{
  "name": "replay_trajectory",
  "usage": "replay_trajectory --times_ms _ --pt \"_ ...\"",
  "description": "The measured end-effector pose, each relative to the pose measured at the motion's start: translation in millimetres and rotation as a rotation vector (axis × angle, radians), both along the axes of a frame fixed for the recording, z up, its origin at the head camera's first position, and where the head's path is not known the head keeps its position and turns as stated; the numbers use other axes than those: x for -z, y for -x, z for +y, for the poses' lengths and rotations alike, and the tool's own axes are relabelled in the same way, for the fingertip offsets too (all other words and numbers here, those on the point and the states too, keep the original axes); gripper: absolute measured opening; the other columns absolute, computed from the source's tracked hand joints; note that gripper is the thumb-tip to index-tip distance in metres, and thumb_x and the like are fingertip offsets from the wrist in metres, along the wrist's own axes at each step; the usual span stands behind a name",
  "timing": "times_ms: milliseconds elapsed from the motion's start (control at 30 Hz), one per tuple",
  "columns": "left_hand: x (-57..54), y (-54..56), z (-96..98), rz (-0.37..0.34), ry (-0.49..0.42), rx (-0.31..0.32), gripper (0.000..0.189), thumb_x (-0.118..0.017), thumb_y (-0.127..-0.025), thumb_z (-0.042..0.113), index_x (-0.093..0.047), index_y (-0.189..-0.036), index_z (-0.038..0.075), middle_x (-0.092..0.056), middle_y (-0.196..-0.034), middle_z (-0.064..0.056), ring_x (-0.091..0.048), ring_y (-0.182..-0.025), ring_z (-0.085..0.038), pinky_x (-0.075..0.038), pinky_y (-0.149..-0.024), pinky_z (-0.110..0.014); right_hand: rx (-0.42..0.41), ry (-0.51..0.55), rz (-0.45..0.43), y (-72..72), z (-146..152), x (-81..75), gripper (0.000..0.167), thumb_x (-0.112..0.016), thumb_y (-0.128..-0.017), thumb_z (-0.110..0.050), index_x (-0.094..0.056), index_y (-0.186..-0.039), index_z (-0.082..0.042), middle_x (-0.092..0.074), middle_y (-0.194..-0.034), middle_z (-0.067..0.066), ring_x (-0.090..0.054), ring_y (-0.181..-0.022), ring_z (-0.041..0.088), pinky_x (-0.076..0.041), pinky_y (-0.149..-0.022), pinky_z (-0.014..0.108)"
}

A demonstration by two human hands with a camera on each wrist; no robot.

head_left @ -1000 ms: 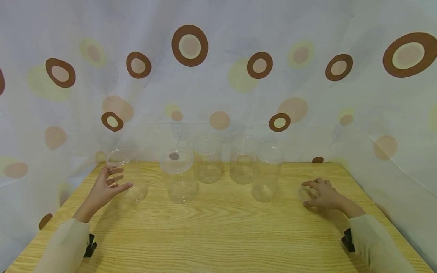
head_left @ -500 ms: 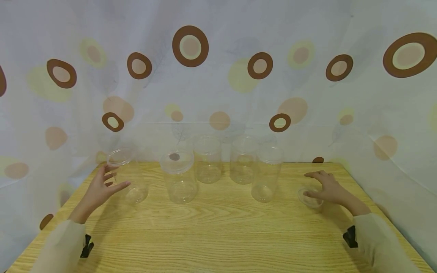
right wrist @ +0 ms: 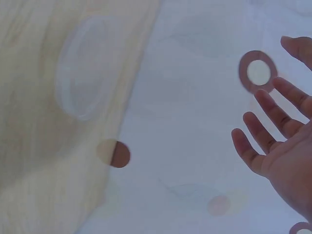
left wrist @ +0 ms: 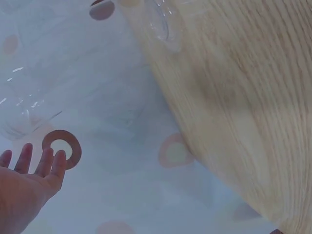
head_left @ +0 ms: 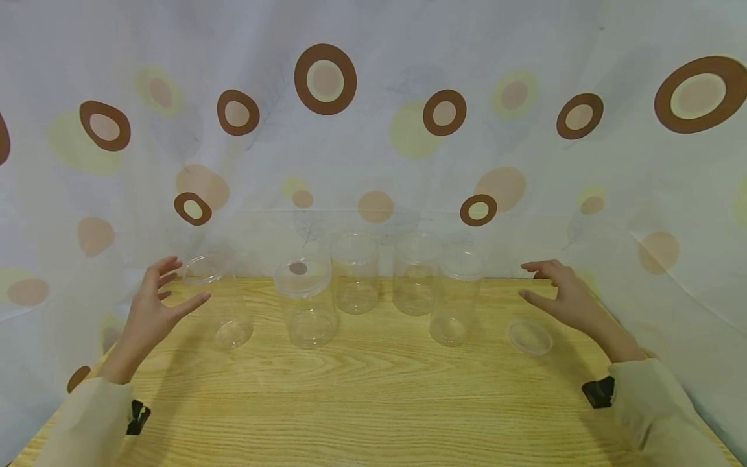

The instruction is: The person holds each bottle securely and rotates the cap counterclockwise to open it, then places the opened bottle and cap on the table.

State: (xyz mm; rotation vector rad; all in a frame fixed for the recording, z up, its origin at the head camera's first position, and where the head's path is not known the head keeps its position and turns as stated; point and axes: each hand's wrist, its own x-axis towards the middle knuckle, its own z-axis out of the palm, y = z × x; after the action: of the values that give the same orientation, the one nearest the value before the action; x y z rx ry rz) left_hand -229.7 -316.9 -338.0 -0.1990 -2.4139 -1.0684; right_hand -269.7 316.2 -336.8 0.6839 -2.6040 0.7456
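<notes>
Glossy clear plastic jars [head_left: 310, 318] and lid [head_left: 530, 336], smooth wood-look desk [head_left: 373, 408].
Jars: look like plastic, thin see-through walls, smooth, sharp highlights in left wrist view. Lid: same clear plastic look, smooth, a bit cloudy and blurred in right wrist view. Desk: pale top, streaky wood grain, low sheen. Curtain [head_left: 373, 155]: thin printed sheet, mostly matt, soft creases; cloth or plastic, can't tell. Sleeves [head_left: 87, 421]: matt cloth, wrinkled. Black wrist pieces [head_left: 599, 392]: material unclear.
</notes>
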Motion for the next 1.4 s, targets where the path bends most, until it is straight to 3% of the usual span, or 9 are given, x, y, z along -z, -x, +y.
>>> replay_trajectory --times_ms 133,233,267,333,400,600,833,1100,1400 --pt "-7.9 -3.4 2.6 0.063 0.027 -0.024 0.081 -0.073 -0.078 0.020 -0.025 -0.142 0.008 -0.039 -0.136 -0.020 -0.037 -0.122 -0.042 -0.035 -0.100 -0.035 0.010 0.022 0.064 -2.0 -7.7 -13.7 0.042 -0.064 -0.086 -0.015 -0.051 -0.123 -0.003 -0.050 -0.117 0.018 -0.055 -0.087 0.020 -0.041 -0.077 0.048" --pt "-14.5 -6.8 6.7 0.103 0.047 -0.025 0.080 -0.075 -0.076 0.019 -0.028 -0.141 0.013 -0.041 -0.136 -0.018 -0.038 -0.123 -0.039 -0.033 -0.095 -0.019 0.026 0.073 0.082 -4.0 -15.4 -22.7 0.040 -0.065 -0.085 -0.014 -0.053 -0.122 -0.007 -0.051 -0.120 0.014 -0.051 -0.092 0.004 -0.046 -0.079 0.030" --pt "-17.0 -8.0 8.7 0.113 0.048 -0.016 0.080 -0.075 -0.076 0.018 -0.029 -0.141 0.014 -0.041 -0.136 -0.017 -0.037 -0.124 -0.039 -0.032 -0.096 -0.020 0.030 0.090 0.077 -5.5 -18.8 -26.1 0.040 -0.066 -0.084 -0.014 -0.053 -0.123 -0.009 -0.050 -0.121 0.013 -0.048 -0.095 0.001 -0.045 -0.078 0.022" --pt "-22.4 -10.4 14.2 0.126 0.045 0.001 0.079 -0.075 -0.075 0.016 -0.031 -0.141 0.014 -0.040 -0.136 -0.017 -0.037 -0.124 -0.039 -0.034 -0.099 -0.035 0.036 0.113 0.075 -8.3 -25.8 -32.4 0.040 -0.065 -0.085 -0.015 -0.054 -0.123 -0.012 -0.050 -0.122 0.009 -0.043 -0.102 0.000 -0.041 -0.071 0.007" --pt "-26.8 -12.5 20.3 0.133 0.040 0.017 0.079 -0.076 -0.074 0.014 -0.032 -0.140 0.013 -0.040 -0.136 -0.016 -0.036 -0.125 -0.038 -0.032 -0.097 -0.048 0.028 0.127 0.088 -10.1 -33.4 -38.3 0.039 -0.065 -0.085 -0.014 -0.054 -0.122 -0.014 -0.050 -0.123 0.007 -0.041 -0.106 0.006 -0.039 -0.071 0.004" --pt "-32.9 -15.0 37.5 0.176 0.060 0.052 0.076 -0.077 -0.072 0.011 -0.037 -0.137 0.010 -0.043 -0.134 -0.015 -0.039 -0.122 -0.038 -0.033 -0.092 -0.050 -0.048 0.111 0.208 -8.9 -59.4 -51.4 0.038 -0.066 -0.083 -0.010 -0.055 -0.119 -0.008 -0.055 -0.118 0.007 -0.044 -0.108 0.012 -0.040 -0.084 0.020" --pt "-29.6 -14.8 56.5 0.247 0.114 0.106 0.073 -0.077 -0.071 0.007 -0.041 -0.133 0.006 -0.047 -0.131 -0.015 -0.042 -0.115 -0.031 -0.034 -0.090 -0.033 -0.158 0.134 0.189 -4.8 -95.7 -59.5 0.038 -0.065 -0.084 -0.010 -0.054 -0.120 -0.008 -0.054 -0.120 0.009 -0.045 -0.113 0.023 -0.042 -0.086 0.046" --pt "-16.4 -12.1 77.1 0.207 0.095 0.182 0.068 -0.075 -0.074 0.009 -0.041 -0.133 0.006 -0.046 -0.130 -0.017 -0.041 -0.118 -0.033 -0.035 -0.092 -0.052 -0.271 0.121 0.138 1.4 -141.7 -58.9 0.037 -0.064 -0.086 -0.013 -0.053 -0.121 -0.009 -0.053 -0.121 0.008 -0.047 -0.113 0.024 -0.042 -0.087 0.045" --pt "6.1 -8.5 95.3 0.129 0.063 0.186 0.067 -0.074 -0.076 0.013 -0.039 -0.132 0.004 -0.045 -0.131 -0.017 -0.042 -0.118 -0.036 -0.037 -0.092 -0.053 -0.365 0.091 0.069 6.6 -183.7 -42.7 0.038 -0.063 -0.086 -0.015 -0.051 -0.121 -0.005 -0.052 -0.123 0.011 -0.046 -0.114 0.026 -0.042 -0.090 0.046"
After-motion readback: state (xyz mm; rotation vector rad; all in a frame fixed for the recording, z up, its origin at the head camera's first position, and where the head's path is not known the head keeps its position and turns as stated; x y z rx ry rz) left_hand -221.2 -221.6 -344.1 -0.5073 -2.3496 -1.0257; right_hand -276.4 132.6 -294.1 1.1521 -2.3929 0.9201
